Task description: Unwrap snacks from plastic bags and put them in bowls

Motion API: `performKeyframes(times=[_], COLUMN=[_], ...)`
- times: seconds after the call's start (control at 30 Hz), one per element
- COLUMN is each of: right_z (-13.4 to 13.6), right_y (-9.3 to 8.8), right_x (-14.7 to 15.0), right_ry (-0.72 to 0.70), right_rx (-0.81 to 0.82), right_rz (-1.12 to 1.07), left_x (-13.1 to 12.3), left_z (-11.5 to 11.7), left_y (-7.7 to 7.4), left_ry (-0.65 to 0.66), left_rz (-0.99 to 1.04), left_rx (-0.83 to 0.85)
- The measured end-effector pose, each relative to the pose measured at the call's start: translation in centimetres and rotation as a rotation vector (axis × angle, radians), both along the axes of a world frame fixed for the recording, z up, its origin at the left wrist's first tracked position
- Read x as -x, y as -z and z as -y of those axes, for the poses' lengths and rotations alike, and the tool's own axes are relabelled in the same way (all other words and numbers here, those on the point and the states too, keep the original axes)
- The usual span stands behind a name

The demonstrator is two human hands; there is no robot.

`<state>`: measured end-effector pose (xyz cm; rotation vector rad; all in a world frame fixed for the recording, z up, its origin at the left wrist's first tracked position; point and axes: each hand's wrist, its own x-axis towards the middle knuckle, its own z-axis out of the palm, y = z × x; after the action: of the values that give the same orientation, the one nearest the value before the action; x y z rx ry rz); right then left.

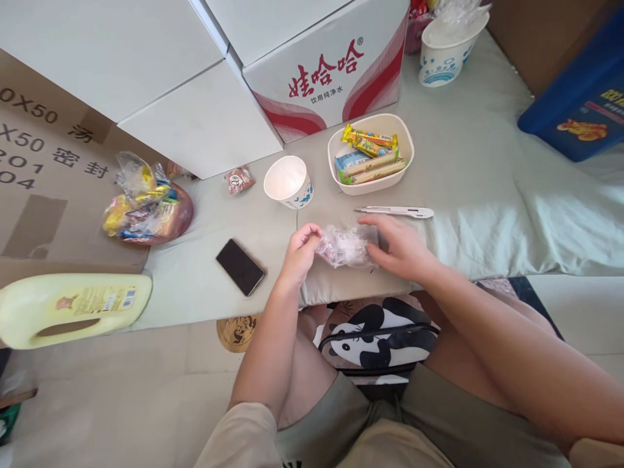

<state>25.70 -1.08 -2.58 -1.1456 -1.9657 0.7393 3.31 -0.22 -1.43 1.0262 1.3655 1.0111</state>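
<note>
A crinkled clear plastic packet [345, 247] lies at the front of the cloth-covered surface between my hands; its contents are blurred. My left hand [303, 250] pinches the packet's left end between thumb and fingers. Over its right end, my right hand [394, 244] has its fingers spread, thumb close to the plastic. Just behind that hand rests a white utility knife [394, 212]. A white paper cup [289, 182] stands behind my left hand. Beyond the knife, a white oval tub [370, 188] holds several wrapped snack sticks [373, 170].
A phone [240, 267], a small red packet [239, 180] and a bowl of wrapped snacks [182, 218] are to the left. A yellow jug [78, 309] sits at the left edge. White boxes [331, 71] line the back. Another paper cup [443, 62] and a blue container [580, 97] stand right.
</note>
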Motion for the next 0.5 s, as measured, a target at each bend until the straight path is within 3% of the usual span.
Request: performKeyframes(times=[0.07, 0.13, 0.37, 0.43, 0.5], right_z=[0.0, -0.1, -0.7, -0.6, -0.5], right_y=[-0.2, -0.3, -0.6, -0.7, -0.9], right_x=[0.2, -0.1, -2.5, -2.7, -2.6], right_ry=[-0.021, 0.036, 0.473, 0.516, 0.501], right_rx=[0.037, 0.04, 0.066, 0.034, -0.001], right_rz=[0.03, 0.027, -0.032, -0.069, -0.084], left_x=[-0.2, 0.0, 2.4, 2.7, 2.6], left_z=[0.1, -0.1, -1.1, -1.2, -1.2], left_y=[-0.1, -0.1, 0.4, 0.5, 0.7], left_ry=[0.034, -0.013, -0.3, -0.36, -0.298], left_rz=[0.004, 0.011, -0.12, -0.157, -0.182], left_rx=[0.002, -0.013, -0.017, -0.103, -0.236])
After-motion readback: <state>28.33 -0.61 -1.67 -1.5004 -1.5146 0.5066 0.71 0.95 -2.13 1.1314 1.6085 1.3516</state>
